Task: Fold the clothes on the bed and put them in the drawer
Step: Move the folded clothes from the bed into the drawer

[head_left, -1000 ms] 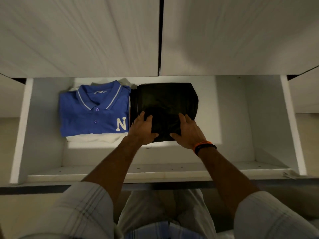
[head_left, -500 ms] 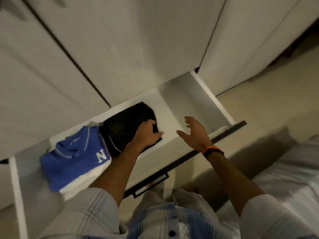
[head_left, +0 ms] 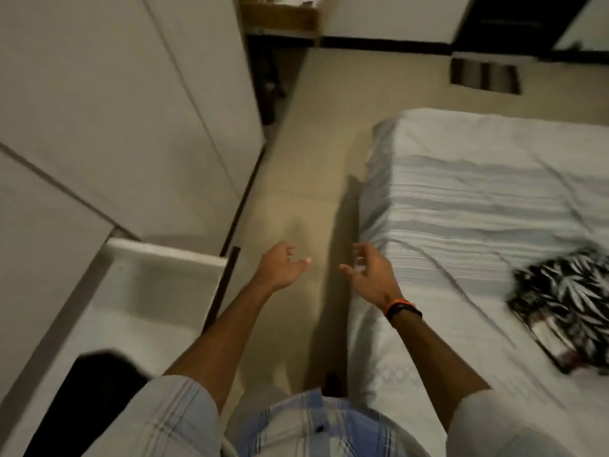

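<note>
The white drawer [head_left: 164, 255] stands pulled out at the lower left. A folded black garment [head_left: 89, 387] lies inside it, partly hidden by my left sleeve. On the bed [head_left: 461, 199] at the right lies a black-and-white leaf-patterned garment [head_left: 566, 305], unfolded. My left hand [head_left: 283, 268] and my right hand [head_left: 369, 272] hover over the floor between drawer and bed, both empty with fingers loosely curled. The right wrist wears an orange and black band.
White wardrobe doors [head_left: 115, 110] fill the upper left. A strip of beige floor [head_left: 303, 159] runs between wardrobe and bed. A wooden table [head_left: 280, 21] and a dark floor mat [head_left: 484, 75] are at the far end.
Both hands left the black garment in the drawer and pulled back. The view swung right from the drawer toward the bed, bringing the patterned garment into sight.
</note>
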Demonstrator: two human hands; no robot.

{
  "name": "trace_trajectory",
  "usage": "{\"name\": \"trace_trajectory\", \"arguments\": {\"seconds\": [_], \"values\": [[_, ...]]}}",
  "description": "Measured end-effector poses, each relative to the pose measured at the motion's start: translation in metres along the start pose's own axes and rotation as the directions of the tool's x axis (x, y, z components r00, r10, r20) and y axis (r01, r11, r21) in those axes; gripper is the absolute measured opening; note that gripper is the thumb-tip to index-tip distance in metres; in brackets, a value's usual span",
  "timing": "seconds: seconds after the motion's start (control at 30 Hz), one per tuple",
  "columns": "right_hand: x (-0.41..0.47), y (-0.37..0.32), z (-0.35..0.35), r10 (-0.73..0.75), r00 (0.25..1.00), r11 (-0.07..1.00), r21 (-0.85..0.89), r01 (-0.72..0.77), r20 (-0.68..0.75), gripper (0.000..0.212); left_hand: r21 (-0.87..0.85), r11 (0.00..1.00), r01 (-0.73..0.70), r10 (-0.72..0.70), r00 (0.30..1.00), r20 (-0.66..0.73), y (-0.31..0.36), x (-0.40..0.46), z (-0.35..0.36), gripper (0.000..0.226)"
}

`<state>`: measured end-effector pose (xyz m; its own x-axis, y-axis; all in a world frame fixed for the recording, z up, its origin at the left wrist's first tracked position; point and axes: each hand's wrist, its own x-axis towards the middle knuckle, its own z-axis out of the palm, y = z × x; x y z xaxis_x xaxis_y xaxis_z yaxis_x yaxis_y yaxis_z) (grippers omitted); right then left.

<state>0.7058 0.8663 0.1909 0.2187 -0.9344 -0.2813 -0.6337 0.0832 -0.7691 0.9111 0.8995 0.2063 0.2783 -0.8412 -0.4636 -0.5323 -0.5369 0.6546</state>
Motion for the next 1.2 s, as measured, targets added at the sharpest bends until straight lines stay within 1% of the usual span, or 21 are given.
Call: {"name": "trace_trajectory", "arguments": {"seconds": [0.03, 0.1, 0.17, 0.3, 0.37, 0.4, 0.47, 0.57, 0.6, 0.63, 0.73, 0.77, 0.8, 0.87, 0.97, 1.0, 1.03, 1.07, 1.1, 1.17, 1.2], "values": [[-0.001, 0.014, -0.015, 0.037, 0.999, 0.999, 0.025, -0.036, -0.024, 0.056, 0.012, 1.0, -0.023, 0.022, 0.999, 0.023, 0.014, 0.008, 0.014, 0.059], [-0.009, 0.051, -0.058, 0.139, 0.984, 0.988, 0.082, -0.13, -0.114, 0.055, 0.054, 0.994, -0.094, 0.087, 0.988, 0.13, 0.057, 0.024, 0.057, 0.06], [-0.024, 0.093, -0.1, 0.243, 0.942, 0.965, 0.155, -0.211, -0.23, 0.056, 0.088, 0.982, -0.165, 0.138, 0.958, 0.25, 0.101, 0.036, 0.107, 0.061], [-0.051, 0.141, -0.147, 0.374, 0.867, 0.921, 0.244, -0.305, -0.33, 0.056, 0.082, 0.972, -0.22, 0.176, 0.914, 0.367, 0.153, 0.048, 0.172, 0.06], [-0.064, 0.166, -0.167, 0.447, 0.814, 0.888, 0.296, -0.353, -0.371, 0.055, 0.09, 0.965, -0.247, 0.183, 0.877, 0.445, 0.179, 0.049, 0.204, 0.059], [-0.07, 0.18, -0.178, 0.487, 0.779, 0.866, 0.332, -0.374, -0.395, 0.055, 0.101, 0.955, -0.279, 0.195, 0.847, 0.494, 0.195, 0.049, 0.223, 0.058], [-0.081, 0.207, -0.198, 0.577, 0.692, 0.809, 0.421, -0.411, -0.434, 0.054, 0.141, 0.927, -0.349, 0.209, 0.789, 0.578, 0.225, 0.054, 0.262, 0.058], [-0.09, 0.231, -0.211, 0.667, 0.605, 0.736, 0.512, -0.443, -0.435, 0.053, 0.167, 0.897, -0.409, 0.211, 0.729, 0.651, 0.251, 0.063, 0.296, 0.061], [-0.091, 0.245, -0.22, 0.711, 0.548, 0.696, 0.554, -0.457, -0.441, 0.053, 0.197, 0.878, -0.437, 0.194, 0.699, 0.688, 0.266, 0.07, 0.319, 0.061], [-0.091, 0.253, -0.225, 0.737, 0.51, 0.67, 0.583, -0.46, -0.444, 0.053, 0.217, 0.869, -0.445, 0.173, 0.684, 0.708, 0.275, 0.076, 0.333, 0.06], [-0.087, 0.269, -0.236, 0.799, 0.423, 0.597, 0.647, -0.475, -0.427, 0.051, 0.237, 0.852, -0.467, 0.147, 0.647, 0.748, 0.299, 0.092, 0.366, 0.056], [-0.081, 0.281, -0.244, 0.829, 0.373, 0.557, 0.683, -0.473, -0.417, 0.051, 0.248, 0.838, -0.486, 0.134, 0.623, 0.771, 0.313, 0.103, 0.386, 0.056], [-0.075, 0.289, -0.25, 0.85, 0.339, 0.524, 0.705, -0.478, -0.403, 0.051, 0.261, 0.822, -0.506, 0.123, 0.605, 0.787, 0.321, 0.111, 0.402, 0.056], [-0.064, 0.303, -0.258, 0.876, 0.291, 0.482, 0.738, -0.472, -0.386, 0.052, 0.27, 0.805, -0.528, 0.109, 0.579, 0.808, 0.337, 0.125, 0.426, 0.056], [-0.045, 0.331, -0.274, 0.923, 0.179, 0.384, 0.825, -0.413, -0.34, 0.051, 0.286, 0.799, -0.529, 0.077, 0.562, 0.824, 0.358, 0.147, 0.468, 0.053], [-0.037, 0.348, -0.276, 0.944, 0.121, 0.331, 0.864, -0.38, -0.308, 0.049, 0.293, 0.801, -0.522, 0.058, 0.554, 0.83, 0.364, 0.158, 0.488, 0.054], [-0.034, 0.351, -0.275, 0.958, 0.078, 0.287, 0.895, -0.343, -0.277, 0.046, 0.295, 0.806, -0.514, 0.051, 0.556, 0.829, 0.368, 0.16, 0.493, 0.057], [-0.026, 0.365, -0.273, 0.974, 0.029, 0.223, 0.933, -0.282, -0.224, 0.043, 0.295, 0.812, -0.504, 0.044, 0.557, 0.83, 0.372, 0.166, 0.51, 0.061], [-0.019, 0.376, -0.268, 0.988, -0.017, 0.146, 0.966, -0.214, -0.153, 0.042, 0.302, 0.821, -0.484, 0.035, 0.572, 0.82, 0.374, 0.172, 0.525, 0.065], [-0.003, 0.393, -0.252, 0.997, -0.073, 0.013, 0.996, -0.083, -0.019, 0.043, 0.313, 0.858, -0.408, 0.005, 0.616, 0.788, 0.375, 0.178, 0.552, 0.074], [0.006, 0.397, -0.242, 0.995, -0.094, -0.024, 0.998, -0.053, 0.019, 0.048, 0.314, 0.875, -0.368, -0.012, 0.632, 0.775, 0.375, 0.179, 0.562, 0.076]]}}
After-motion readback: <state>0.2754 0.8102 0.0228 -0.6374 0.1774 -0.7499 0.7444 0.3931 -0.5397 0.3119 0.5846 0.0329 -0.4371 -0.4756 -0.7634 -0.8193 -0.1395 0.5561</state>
